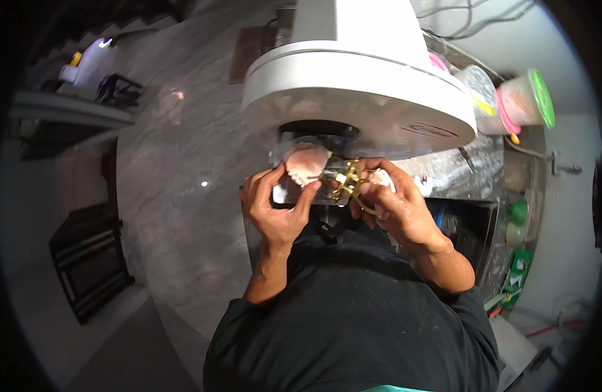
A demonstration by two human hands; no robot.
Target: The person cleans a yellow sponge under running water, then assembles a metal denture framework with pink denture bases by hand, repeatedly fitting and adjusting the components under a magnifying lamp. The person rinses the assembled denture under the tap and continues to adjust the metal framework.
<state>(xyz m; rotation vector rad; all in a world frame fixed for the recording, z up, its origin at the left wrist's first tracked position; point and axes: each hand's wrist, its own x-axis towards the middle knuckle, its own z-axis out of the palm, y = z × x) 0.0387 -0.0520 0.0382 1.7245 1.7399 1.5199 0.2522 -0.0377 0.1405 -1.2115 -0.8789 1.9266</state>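
Note:
My left hand (273, 212) grips a pinkish plaster dental cast (306, 161) by its edges, fingers on one side and thumb on the other. A row of teeth along the cast's rim points toward me. Close beside it, my right hand (405, 212) is closed around a brass-coloured dental articulator (345, 183). A smaller whitish toothed piece (381, 178) shows between the right thumb and fingers; how it joins the articulator is hidden. Both hands are just in front of the dark opening (319, 127) of a large white machine (360, 85). Both forearms look wet.
A metal tray (288, 194) lies below the hands. Clear plastic tubs with green and pink lids (526, 99) stand to the machine's right, near a wall tap (566, 168). Whitish residue marks the dark counter (445, 176). A dark wooden frame (92, 261) stands at the left.

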